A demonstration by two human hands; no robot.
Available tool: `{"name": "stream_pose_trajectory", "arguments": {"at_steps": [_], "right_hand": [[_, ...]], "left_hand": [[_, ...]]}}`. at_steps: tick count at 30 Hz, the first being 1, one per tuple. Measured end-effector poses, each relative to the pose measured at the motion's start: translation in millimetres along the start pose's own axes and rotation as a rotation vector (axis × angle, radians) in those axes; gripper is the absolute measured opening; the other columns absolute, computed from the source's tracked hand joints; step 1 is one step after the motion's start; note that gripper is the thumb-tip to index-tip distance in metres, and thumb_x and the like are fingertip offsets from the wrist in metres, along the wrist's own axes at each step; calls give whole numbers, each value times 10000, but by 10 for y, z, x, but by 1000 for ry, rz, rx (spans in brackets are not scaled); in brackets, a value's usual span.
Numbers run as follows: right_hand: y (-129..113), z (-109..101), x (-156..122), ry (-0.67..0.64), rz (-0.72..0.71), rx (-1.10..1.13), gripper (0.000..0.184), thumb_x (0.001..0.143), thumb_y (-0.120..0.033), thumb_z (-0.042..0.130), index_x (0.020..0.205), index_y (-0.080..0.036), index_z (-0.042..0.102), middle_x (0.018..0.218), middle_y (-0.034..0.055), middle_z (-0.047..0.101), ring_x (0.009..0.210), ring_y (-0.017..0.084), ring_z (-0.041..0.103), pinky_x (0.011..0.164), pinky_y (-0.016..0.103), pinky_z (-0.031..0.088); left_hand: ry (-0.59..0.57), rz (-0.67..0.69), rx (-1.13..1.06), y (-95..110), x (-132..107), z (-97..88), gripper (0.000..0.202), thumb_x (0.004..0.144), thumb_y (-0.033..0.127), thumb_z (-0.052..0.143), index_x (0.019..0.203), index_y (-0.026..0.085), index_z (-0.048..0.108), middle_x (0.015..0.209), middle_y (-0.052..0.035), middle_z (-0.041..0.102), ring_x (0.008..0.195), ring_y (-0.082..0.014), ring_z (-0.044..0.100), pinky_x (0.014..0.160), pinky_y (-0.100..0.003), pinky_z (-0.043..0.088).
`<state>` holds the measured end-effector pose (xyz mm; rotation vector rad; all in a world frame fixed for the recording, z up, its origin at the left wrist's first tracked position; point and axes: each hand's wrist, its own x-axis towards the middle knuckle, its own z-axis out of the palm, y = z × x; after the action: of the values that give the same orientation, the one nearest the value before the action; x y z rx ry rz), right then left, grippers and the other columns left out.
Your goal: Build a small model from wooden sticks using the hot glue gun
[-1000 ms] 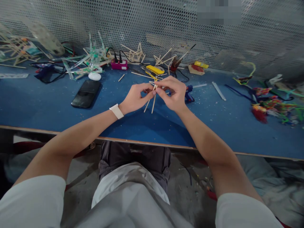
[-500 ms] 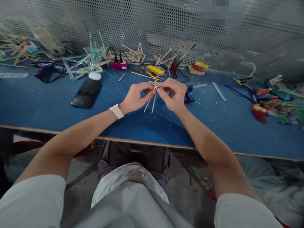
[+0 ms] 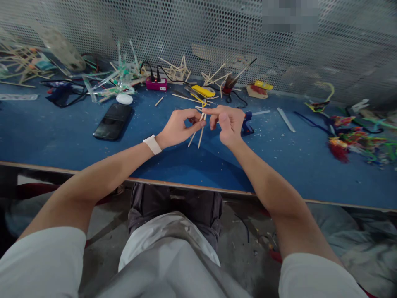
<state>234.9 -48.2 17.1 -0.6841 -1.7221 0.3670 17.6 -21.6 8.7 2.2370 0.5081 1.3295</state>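
Thin wooden sticks (image 3: 201, 135) joined into a small frame are pinched between the thumb and fingers of my left hand (image 3: 179, 126). Two of them slant down toward the table's front edge. My right hand (image 3: 230, 123) has its index finger stretched to the top of the sticks, its tip at or against them. The right thumb stands apart from the sticks, and the other fingers are curled. Behind the right hand lies a blue glue gun (image 3: 247, 123), partly hidden. Just beyond the sticks is a yellow cutter (image 3: 203, 91).
A black phone (image 3: 113, 121) and a white oval object (image 3: 124, 99) lie on the blue table (image 3: 149, 161) at left. Behind them are a magenta power strip (image 3: 156, 85) and piles of stick structures (image 3: 175, 70). A glue stick (image 3: 285, 120) and colourful scraps (image 3: 350, 138) lie right.
My right thumb has let go of the sticks and drawn back to the right, while the index finger stays at the top. My left hand keeps its pinch in the same place.
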Motion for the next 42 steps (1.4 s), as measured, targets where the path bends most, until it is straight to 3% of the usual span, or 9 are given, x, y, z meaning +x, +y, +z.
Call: {"name": "stream_pose_trajectory", "arguments": {"at_steps": [12,28,32,42], "right_hand": [[-17,12,19,17,-9,26,757,1100,-919,529,1001,-301,954,557,-33,594,496,133,593,622,328,565],[-84,11,32,23,47,-29,780,1076,-953,522,902,-320,942,537,-21,572,531,166,600,669,371,599],[-83,17,26,25,49,-17,795,1079,-955,512,905,-312,946,530,-25,562,512,151,580,642,352,576],[-21,87,-23,77,42,62,812,1112,-923,490,970,-265,944,530,-50,521,438,97,502,527,273,481]], "left_hand": [[-34,-35,-13,63,21,-31,311,1106,424,756,896,199,800,865,-57,831,784,-171,735,743,-301,549],[-33,-44,-63,16,14,-11,373,1076,511,803,870,200,795,808,-44,788,735,-158,679,709,-296,528],[-27,-30,-68,-6,7,-7,356,1053,501,822,857,205,790,776,-33,757,701,-149,647,665,-286,490],[-57,-19,-51,45,26,-12,570,1096,680,772,788,201,744,706,-23,706,644,-139,596,628,-285,446]]}}
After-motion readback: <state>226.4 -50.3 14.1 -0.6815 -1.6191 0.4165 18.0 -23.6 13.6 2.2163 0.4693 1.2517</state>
